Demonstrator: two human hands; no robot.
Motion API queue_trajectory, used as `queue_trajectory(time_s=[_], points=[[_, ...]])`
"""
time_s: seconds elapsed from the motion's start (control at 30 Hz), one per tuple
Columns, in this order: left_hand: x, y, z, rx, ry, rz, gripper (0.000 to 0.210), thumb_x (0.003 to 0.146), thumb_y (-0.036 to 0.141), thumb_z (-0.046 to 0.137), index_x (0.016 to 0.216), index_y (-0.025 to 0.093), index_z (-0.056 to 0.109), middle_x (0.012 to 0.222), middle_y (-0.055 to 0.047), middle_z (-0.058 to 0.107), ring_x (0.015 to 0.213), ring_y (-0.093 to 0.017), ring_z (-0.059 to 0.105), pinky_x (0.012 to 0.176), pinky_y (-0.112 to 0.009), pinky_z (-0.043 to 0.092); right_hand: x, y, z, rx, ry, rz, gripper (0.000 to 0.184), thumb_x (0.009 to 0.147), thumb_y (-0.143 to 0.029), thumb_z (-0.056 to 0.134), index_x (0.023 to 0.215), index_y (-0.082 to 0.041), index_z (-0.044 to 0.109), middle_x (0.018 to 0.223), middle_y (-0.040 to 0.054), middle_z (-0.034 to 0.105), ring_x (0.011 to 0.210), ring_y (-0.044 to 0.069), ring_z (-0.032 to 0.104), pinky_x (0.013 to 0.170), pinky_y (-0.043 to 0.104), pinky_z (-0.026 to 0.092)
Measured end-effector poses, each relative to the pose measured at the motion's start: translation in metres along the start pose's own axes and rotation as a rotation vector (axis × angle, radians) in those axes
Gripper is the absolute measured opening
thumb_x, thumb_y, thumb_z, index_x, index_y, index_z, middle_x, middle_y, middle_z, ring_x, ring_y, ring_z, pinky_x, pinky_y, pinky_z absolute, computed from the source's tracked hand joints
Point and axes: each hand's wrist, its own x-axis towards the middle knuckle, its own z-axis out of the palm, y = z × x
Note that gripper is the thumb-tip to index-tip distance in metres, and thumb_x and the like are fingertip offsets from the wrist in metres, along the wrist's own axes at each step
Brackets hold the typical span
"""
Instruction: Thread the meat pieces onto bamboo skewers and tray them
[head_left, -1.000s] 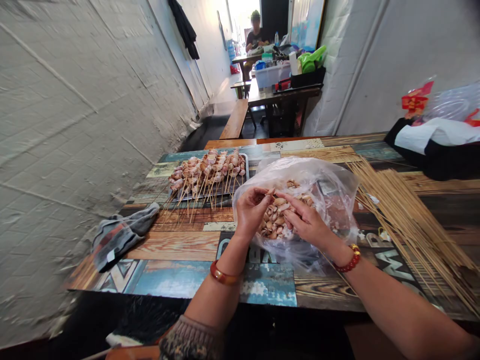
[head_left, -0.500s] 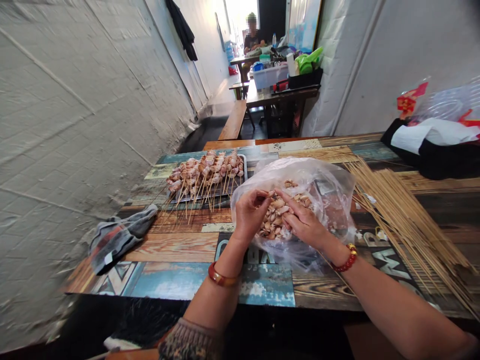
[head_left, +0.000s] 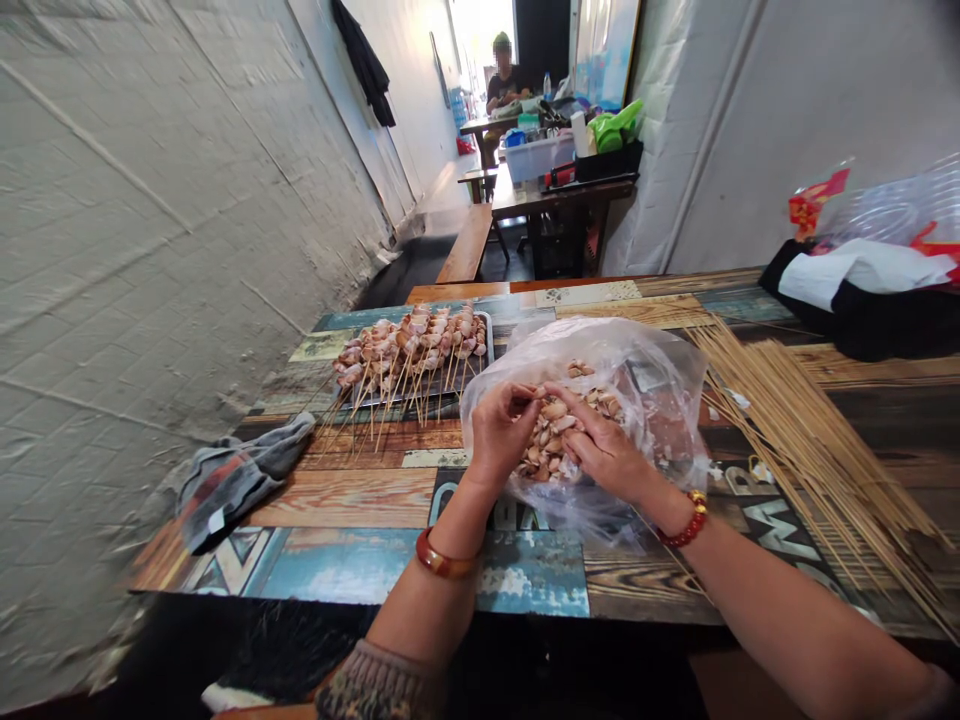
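An open clear plastic bag lies on the table, with small tan and pinkish pieces that look like raw meat heaped in it. Over the heap, my left hand is closed, its thumb and fingertips pinching one small piece. My right hand meets it at the fingertips, index finger extended and the other fingers curled. A thin bamboo skewer shows below my right wrist, in line with that hand; its front part is hidden by the hand. Loaded skewers lie piled on a metal tray to the left.
Many bare bamboo skewers are spread on the right of the patterned table. A grey cloth lies at the left. A black bag with white paper sits at the far right. Farther back, a person sits at another table.
My hands stay together over the bag, the right fingertips shifting slightly left toward the piece in my left hand. The view has shifted very slightly.
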Motion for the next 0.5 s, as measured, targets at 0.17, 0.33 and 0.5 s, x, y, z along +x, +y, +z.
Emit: queue_trajectory(time_s=[0.17,0.33,0.5], points=[[-0.001,-0.010,0.001,-0.037,-0.017,-0.024,0.011,0.073,0.029,0.075,0.075,0.020,0.069,0.078,-0.005,0.071,0.069,-0.016,0.063,0.067,-0.027,0.051,0.000,-0.002,0.001,-0.019,0.038,0.001,0.057,0.086,-0.014,0.038,0.143,-0.018,0.042,0.069,-0.0010,0.058,0.058,0.014,0.049,0.063,0.028,0.045],[-0.002,-0.015,0.002,-0.016,-0.030,-0.021,0.014,0.074,0.031,0.073,0.076,0.018,0.068,0.076,-0.005,0.071,0.067,-0.016,0.065,0.066,-0.028,0.053,-0.001,-0.002,0.002,-0.048,0.076,-0.044,0.051,0.090,-0.018,0.040,0.141,-0.017,0.043,0.069,-0.0015,0.059,0.054,0.013,0.048,0.061,0.027,0.046],[-0.002,-0.012,0.003,0.035,-0.033,-0.031,0.013,0.074,0.028,0.071,0.077,0.016,0.067,0.074,-0.005,0.071,0.065,-0.016,0.066,0.064,-0.027,0.053,-0.001,0.000,0.004,-0.072,0.143,-0.140,0.045,0.093,-0.023,0.044,0.138,-0.020,0.046,0.104,0.0064,0.068,0.073,0.015,0.061,0.076,0.030,0.050]])
